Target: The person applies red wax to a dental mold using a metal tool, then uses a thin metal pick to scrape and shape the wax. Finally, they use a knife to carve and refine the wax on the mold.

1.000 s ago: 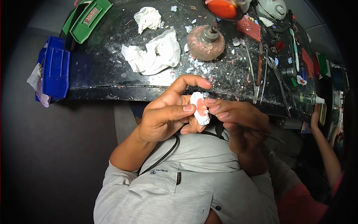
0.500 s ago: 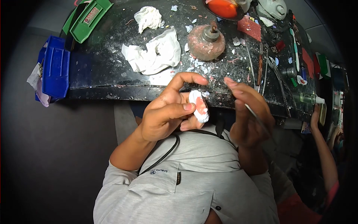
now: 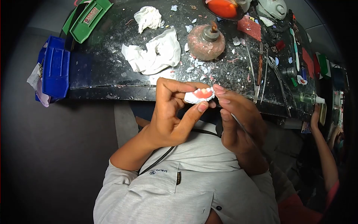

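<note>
My left hand (image 3: 172, 115) grips a small white plaster dental model (image 3: 199, 95) with pink wax and teeth on it, held just in front of the dark bench edge. My right hand (image 3: 238, 121) holds a thin metal instrument (image 3: 242, 128) along its palm, and its fingertips touch the right end of the model. The instrument's tip is hidden behind the fingers.
The dark bench (image 3: 112, 71) carries crumpled white tissues (image 3: 154, 52), a round spirit lamp (image 3: 206, 41), an orange bowl (image 3: 223, 8), long metal tools (image 3: 259, 71) and white debris. Green (image 3: 89, 16) and blue trays (image 3: 55, 67) sit at left. Another person's arm (image 3: 326, 149) is at right.
My left hand has turned the model from upright to lying flat and lifted it toward the bench edge. My right hand swung away, then came back to touch its right end.
</note>
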Available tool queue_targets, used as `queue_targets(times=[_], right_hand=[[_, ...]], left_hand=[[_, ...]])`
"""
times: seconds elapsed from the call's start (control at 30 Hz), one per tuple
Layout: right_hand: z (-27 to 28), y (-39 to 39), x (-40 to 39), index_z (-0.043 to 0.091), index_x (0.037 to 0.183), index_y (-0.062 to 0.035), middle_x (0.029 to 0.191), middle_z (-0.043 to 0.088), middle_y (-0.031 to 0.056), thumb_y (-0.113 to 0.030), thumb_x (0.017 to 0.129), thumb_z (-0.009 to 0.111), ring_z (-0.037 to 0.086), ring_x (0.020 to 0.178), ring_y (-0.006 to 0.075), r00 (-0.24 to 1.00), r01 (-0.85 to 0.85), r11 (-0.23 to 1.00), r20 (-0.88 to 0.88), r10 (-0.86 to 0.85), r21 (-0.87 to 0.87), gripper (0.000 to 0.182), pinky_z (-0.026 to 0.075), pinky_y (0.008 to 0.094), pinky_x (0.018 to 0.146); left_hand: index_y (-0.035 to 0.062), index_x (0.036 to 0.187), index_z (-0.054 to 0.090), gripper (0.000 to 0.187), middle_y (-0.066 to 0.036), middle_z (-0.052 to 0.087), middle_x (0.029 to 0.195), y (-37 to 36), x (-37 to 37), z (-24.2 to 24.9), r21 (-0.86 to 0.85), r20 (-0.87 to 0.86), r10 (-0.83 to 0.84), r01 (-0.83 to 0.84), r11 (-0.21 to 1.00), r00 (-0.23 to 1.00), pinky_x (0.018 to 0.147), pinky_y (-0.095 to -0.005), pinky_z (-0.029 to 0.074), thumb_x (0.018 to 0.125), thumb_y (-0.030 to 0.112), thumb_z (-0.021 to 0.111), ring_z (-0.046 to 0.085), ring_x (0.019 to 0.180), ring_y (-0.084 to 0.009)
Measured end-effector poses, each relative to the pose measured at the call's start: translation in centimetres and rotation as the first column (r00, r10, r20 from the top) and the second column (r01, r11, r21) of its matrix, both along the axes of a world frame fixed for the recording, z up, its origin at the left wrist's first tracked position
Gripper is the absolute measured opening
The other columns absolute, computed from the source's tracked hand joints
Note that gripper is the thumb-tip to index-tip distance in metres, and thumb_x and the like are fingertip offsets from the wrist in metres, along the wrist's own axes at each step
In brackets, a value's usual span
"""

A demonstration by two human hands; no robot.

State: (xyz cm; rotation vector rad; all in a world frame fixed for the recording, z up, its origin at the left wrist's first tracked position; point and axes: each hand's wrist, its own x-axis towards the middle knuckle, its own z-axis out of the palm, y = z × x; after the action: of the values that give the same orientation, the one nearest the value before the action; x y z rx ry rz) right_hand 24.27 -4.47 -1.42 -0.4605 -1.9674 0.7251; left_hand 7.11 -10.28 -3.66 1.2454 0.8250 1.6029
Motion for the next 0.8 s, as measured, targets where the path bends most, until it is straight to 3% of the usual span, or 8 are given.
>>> queue_targets(times=[0.13, 0.43, 0.67, 0.8], right_hand=[[-0.05, -0.24, -0.3, 0.06, 0.117, 0.0062, 0.115, 0.065, 0.0243, 0.007, 0.092, 0.063, 0.068, 0.108, 0.0382, 1.0, -0.01, 1.0, 0.025, 0.009, 0.025, 0.025, 0.06, 0.0427, 0.093], [-0.56, -0.41, -0.48, 0.06, 0.115, 0.0079, 0.115, 0.064, 0.025, 0.012, 0.087, 0.064, 0.067, 0.109, 0.0421, 0.998, -0.059, 0.997, -0.002, 0.06, 0.049, 0.029, 0.058, 0.0491, 0.095], [0.05, -0.33, -0.61, 0.062, 0.112, 0.0078, 0.112, 0.065, 0.023, 0.014, 0.086, 0.063, 0.068, 0.108, 0.0401, 0.998, -0.058, 0.997, 0.02, 0.057, 0.055, 0.027, 0.059, 0.0473, 0.095], [-0.09, -0.2, -0.44, 0.064, 0.11, 0.0079, 0.111, 0.066, 0.0213, 0.014, 0.085, 0.063, 0.069, 0.108, 0.0382, 0.998, -0.03, 0.996, 0.061, 0.025, 0.078, 0.026, 0.06, 0.0437, 0.094]], left_hand=[[-0.0042, 0.114, 0.032, 0.036, -0.032, 0.058, 0.122, 0.06, -0.09, 0.02, 0.125, -0.257, 0.116, -0.086, 0.988, 0.96, 0.093, -0.0327, 0.054, 0.092, -0.013, 0.059, 0.064, 0.11, -0.023], [-0.0056, 0.113, 0.034, 0.034, -0.032, 0.06, 0.12, -0.11, -0.44, 0.25, 0.145, -0.26, 0.124, -0.088, 0.986, 0.958, 0.091, -0.03, 0.054, 0.092, -0.012, 0.06, 0.065, 0.109, -0.0228], [-0.0064, 0.117, 0.038, 0.035, -0.026, 0.061, 0.118, -0.42, -0.56, -0.15, 0.108, -0.223, 0.139, -0.117, 0.987, 0.965, 0.085, -0.0261, 0.054, 0.092, -0.008, 0.063, 0.066, 0.103, -0.0173], [-0.0074, 0.117, 0.041, 0.035, -0.019, 0.061, 0.109, -0.5, -0.57, -0.06, 0.077, -0.236, 0.154, -0.14, 0.987, 0.959, 0.081, -0.0249, 0.054, 0.092, -0.006, 0.065, 0.066, 0.098, -0.0155]])
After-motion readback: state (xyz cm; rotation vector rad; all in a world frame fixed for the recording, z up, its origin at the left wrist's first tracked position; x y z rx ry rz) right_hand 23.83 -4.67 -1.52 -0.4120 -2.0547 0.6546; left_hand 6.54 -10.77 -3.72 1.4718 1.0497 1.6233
